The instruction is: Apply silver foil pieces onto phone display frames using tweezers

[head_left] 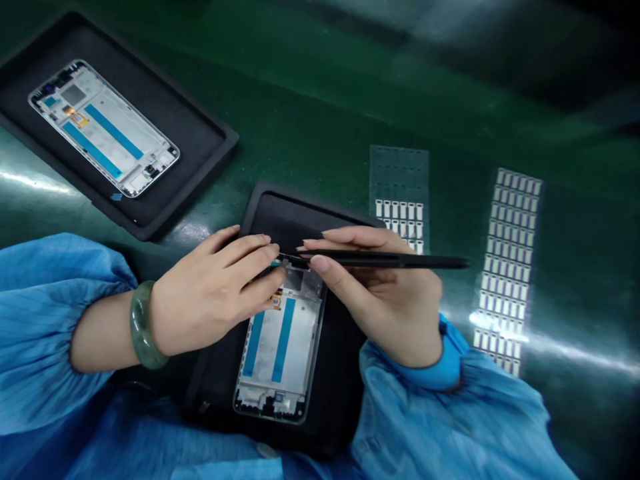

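Observation:
A silver phone frame (305, 333) with two blue strips lies on a black tray in front of me. My left hand (220, 287), palm down, curls its fingers over the frame's upper left end and holds it there. The fingertips hide part of that end. In my right hand (390, 293) are black tweezers (400, 259), pinched between thumb and fingers. They lie nearly level, their tips pointing left to the frame's top edge, close to my left fingertips. Whether the tips grip anything is too small to tell.
Another phone frame (125, 127) rests on a second black tray (200, 143) at the upper left. Right of my tray lie a partly used sheet of small white pieces (400, 210) and a fuller sheet (510, 267). The green tabletop (310, 140) shows bright reflections.

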{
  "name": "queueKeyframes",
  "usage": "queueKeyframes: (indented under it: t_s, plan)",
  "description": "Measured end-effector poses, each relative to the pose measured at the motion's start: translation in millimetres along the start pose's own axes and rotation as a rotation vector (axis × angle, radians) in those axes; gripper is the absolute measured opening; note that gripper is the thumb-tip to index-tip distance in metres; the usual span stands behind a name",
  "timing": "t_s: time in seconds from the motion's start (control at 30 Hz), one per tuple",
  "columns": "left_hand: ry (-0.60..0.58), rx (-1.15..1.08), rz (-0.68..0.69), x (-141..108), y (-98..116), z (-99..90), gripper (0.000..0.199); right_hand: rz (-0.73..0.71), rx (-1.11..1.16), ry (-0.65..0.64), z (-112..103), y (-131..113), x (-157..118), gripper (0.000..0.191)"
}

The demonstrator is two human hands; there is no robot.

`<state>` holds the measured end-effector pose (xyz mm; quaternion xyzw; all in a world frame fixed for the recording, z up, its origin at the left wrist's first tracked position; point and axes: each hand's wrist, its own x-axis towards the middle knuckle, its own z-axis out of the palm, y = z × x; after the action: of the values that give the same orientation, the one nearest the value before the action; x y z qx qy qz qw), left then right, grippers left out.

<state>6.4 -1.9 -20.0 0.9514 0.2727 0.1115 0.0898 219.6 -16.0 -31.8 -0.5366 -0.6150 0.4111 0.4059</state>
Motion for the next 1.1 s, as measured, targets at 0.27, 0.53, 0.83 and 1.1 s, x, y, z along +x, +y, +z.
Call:
queueKeyframes:
  t_s: [0.27, 0.53, 0.83, 1.1]
  plan:
    - [-0.01, -0.015, -0.011, -0.3, 0.8, -0.1, 0.026, -0.035, -0.042, 0.009, 0.2, 2.0, 0.1, 0.029]
    - [-0.015, -0.014, -0.009, -0.1, 0.8, -0.3, 0.026, -0.051, -0.077, 0.015, 0.4, 4.0, -0.4, 0.027]
    - [-0.006, -0.014, -0.009, -0.5, 0.6, -0.6, 0.026, -0.076, -0.136, 0.043, 1.5, 1.6, -0.3, 0.022]
    - [-0.022, -0.015, -0.013, -0.5, 0.5, -0.3, 0.027, -0.096, -0.173, 0.053, 1.9, 2.2, 0.1, 0.02]
